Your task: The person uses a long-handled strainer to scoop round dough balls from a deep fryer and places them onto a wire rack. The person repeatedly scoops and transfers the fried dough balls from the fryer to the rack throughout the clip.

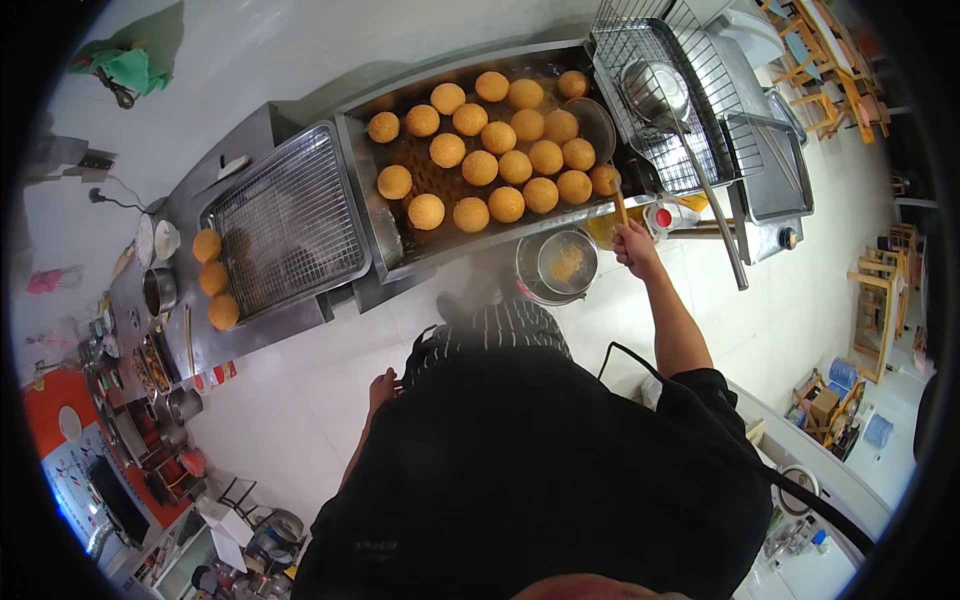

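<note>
My right hand point(636, 247) grips the wooden handle point(621, 207) of a round strainer point(592, 124), whose head lies at the right end of a metal fryer point(386, 240) full of oil. Many round golden fried balls point(479, 167) float in the oil, and one is beside the handle. Low at my left side, against the striped apron, hangs my left hand point(383, 387); its fingers are partly hidden, so whether it holds anything does not show. Left of the fryer, several golden balls point(214, 278) sit along the left end of a wire rack in a tray point(352, 202).
Below the fryer's front edge stands a bucket with a sieve of crumbs point(565, 262). To the right are a wire basket point(720, 97), a metal ladle point(709, 187) with a long protruding handle, and an oil jug point(671, 216). A saucepan point(160, 291) and chopsticks point(188, 341) rest on the left counter.
</note>
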The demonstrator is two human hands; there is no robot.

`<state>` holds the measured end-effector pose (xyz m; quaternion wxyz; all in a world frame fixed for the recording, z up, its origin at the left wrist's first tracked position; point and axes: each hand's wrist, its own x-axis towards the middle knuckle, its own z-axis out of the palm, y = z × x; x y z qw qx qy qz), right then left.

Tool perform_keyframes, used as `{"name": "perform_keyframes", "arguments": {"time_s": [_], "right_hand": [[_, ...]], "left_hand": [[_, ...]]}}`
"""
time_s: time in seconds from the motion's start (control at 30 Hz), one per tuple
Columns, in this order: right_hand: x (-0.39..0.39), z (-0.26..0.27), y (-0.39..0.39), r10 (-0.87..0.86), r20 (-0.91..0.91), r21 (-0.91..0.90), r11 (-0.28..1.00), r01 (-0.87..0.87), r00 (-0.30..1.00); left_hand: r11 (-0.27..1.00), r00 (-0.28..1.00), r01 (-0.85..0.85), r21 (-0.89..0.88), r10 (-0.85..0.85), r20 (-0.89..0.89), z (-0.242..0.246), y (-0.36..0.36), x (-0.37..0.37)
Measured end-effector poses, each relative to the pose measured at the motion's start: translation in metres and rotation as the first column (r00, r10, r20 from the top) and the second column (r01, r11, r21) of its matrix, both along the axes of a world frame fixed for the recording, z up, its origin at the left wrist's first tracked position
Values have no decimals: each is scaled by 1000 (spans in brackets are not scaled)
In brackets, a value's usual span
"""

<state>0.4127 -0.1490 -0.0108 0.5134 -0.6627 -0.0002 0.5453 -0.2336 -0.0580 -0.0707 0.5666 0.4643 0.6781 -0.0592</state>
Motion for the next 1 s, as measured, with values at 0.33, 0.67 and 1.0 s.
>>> {"name": "perform_keyframes", "arguments": {"time_s": [0.33,0.67,1.0], "right_hand": [[-46,-36,72,-118,-815,33,968,249,567],[-88,-14,75,5,-991,55,926,374,132],[-120,-5,49,145,-989,129,899,418,-6]], "left_hand": [[913,921,-388,-126,391,-3,31,7,4],[886,895,-430,-175,443,46,15,12,0],[928,928,-367,-59,370,47,-5,7,-14]]}}
